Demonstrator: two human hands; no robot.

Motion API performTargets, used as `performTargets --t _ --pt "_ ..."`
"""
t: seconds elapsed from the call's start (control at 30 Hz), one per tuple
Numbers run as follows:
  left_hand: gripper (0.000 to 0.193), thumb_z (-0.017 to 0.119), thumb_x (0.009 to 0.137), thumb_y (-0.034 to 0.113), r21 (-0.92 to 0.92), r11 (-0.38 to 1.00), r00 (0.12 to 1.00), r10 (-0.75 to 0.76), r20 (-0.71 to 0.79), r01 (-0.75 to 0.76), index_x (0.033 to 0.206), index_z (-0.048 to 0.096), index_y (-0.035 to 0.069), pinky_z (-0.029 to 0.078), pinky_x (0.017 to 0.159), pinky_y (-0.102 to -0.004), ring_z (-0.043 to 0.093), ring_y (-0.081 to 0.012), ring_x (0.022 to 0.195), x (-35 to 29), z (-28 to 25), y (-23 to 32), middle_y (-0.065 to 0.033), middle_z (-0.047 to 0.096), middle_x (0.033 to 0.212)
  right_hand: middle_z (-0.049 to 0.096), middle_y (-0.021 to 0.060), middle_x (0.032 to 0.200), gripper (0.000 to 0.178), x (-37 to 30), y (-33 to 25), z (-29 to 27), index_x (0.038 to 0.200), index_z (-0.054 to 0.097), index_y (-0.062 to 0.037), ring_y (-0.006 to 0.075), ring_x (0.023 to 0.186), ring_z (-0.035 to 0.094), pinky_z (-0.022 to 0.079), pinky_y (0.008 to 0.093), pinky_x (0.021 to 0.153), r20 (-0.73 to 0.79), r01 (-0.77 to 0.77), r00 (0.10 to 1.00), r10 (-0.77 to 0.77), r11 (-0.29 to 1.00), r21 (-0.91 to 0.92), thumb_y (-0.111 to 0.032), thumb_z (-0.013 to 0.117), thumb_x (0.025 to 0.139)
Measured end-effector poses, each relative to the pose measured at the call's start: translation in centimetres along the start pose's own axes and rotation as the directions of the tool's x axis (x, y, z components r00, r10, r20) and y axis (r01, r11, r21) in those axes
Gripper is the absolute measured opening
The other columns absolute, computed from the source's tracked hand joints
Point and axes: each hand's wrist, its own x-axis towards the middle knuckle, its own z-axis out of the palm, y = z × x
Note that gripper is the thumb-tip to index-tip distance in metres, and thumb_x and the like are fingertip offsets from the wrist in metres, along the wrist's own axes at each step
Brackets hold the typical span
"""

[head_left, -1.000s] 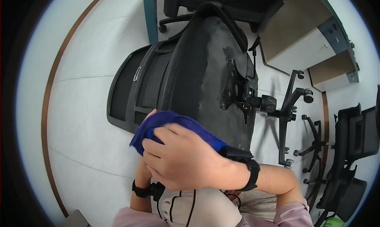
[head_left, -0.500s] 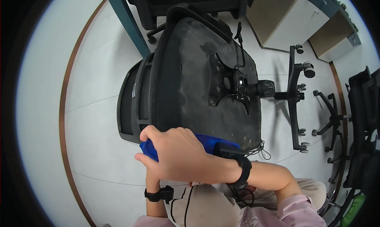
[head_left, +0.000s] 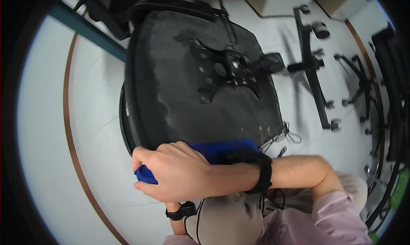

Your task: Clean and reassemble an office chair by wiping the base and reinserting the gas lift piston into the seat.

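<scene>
An office chair lies tipped over, the dark underside of its seat [head_left: 179, 112] facing me. A black metal mounting plate [head_left: 220, 69] is fixed to that underside. Along the seat's near edge runs a blue cloth [head_left: 226, 147]. My right hand [head_left: 175, 172] reaches across to the left, closed round an end of this cloth, which pokes out between thumb and fingers. Below it, my left hand is hidden behind the right one; only its wrist with a black band [head_left: 181, 211] shows.
To the right, the chair's wheeled base [head_left: 308, 69] points sideways. Thin cables [head_left: 290, 134] lie on the floor beside the seat. Another chair [head_left: 384, 87] stands at far right, a dark chair [head_left: 115, 10] at the back, next to a teal table leg [head_left: 92, 33]. Cabinets [head_left: 286, 1] line the far side.
My view has shifted, so the chair appears nearer and further left. My right hand keeps its hold on the cloth, and my left hand remains hidden.
</scene>
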Motion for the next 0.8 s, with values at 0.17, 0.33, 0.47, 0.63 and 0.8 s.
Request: performTargets --t 0.17,0.33,0.47,0.63,0.8 --pt "0.062 0.078 0.086 0.027 0.010 1.000 0.999 0.013 0.030 -0.014 0.136 0.049 0.002 0.038 0.113 -0.0435 0.051 -0.0317 0.133 0.3 0.2 -0.7 -0.0165 0.054 0.142 0.067 0.0199 0.075 0.028 -1.5 0.5 0.9 0.108 0.058 0.0012 0.0391 0.067 0.067 0.054 0.0499 0.065 -0.092 0.142 0.985 -0.144 0.990 -0.020 -0.022 0.067 0.094" --pt "0.062 0.078 0.086 0.027 0.031 0.999 0.998 0.019 0.058 -0.021 0.136 0.049 0.001 0.038 0.113 -0.0434 0.051 -0.0316 0.133 0.6 -0.4 -1.4 -0.0163 0.054 0.141 0.065 0.0134 0.108 0.054 -4.1 1.8 2.0 0.135 0.052 -0.0003 0.0241 0.098 0.062 0.052 0.0379 0.086 -0.233 0.327 0.873 -0.429 0.868 -0.375 -0.034 0.069 0.095" --pt "0.063 0.077 0.086 0.027 0.050 0.999 0.997 0.017 0.076 -0.020 0.136 0.049 0.001 0.038 0.113 -0.0433 0.051 -0.0316 0.132 0.9 -1.3 -2.2 -0.0161 0.054 0.141 0.053 0.0223 0.143 0.061 -6.2 4.0 1.0 0.142 0.052 -0.0034 0.0305 0.122 0.055 0.041 0.0430 0.108 -0.217 0.472 0.738 -0.639 0.718 -0.512 -0.041 0.067 0.096" --pt "0.063 0.077 0.086 0.027 0.075 0.997 0.994 0.022 0.108 -0.030 0.136 0.049 0.001 0.038 0.113 -0.0432 0.051 -0.0315 0.132 1.3 -1.6 -2.7 -0.0159 0.054 0.141 0.051 0.0184 0.150 0.065 -8.4 6.8 0.3 0.139 0.057 -0.0087 0.0350 0.129 0.053 0.037 0.0487 0.113 -0.258 0.501 0.698 -0.668 0.713 -0.491 -0.047 0.071 0.089" --pt "0.063 0.077 0.086 0.027 0.106 0.994 0.990 0.019 0.142 -0.035 0.136 0.049 0.001 0.038 0.113 -0.0431 0.051 -0.0315 0.132 1.6 -2.0 -3.3 -0.0157 0.054 0.140 0.053 0.0178 0.148 0.060 -10.7 9.1 0.2 0.135 0.059 -0.0069 0.0346 0.128 0.054 0.039 0.0483 0.111 -0.346 0.401 0.711 -0.613 0.757 -0.516 -0.046 0.070 0.090"
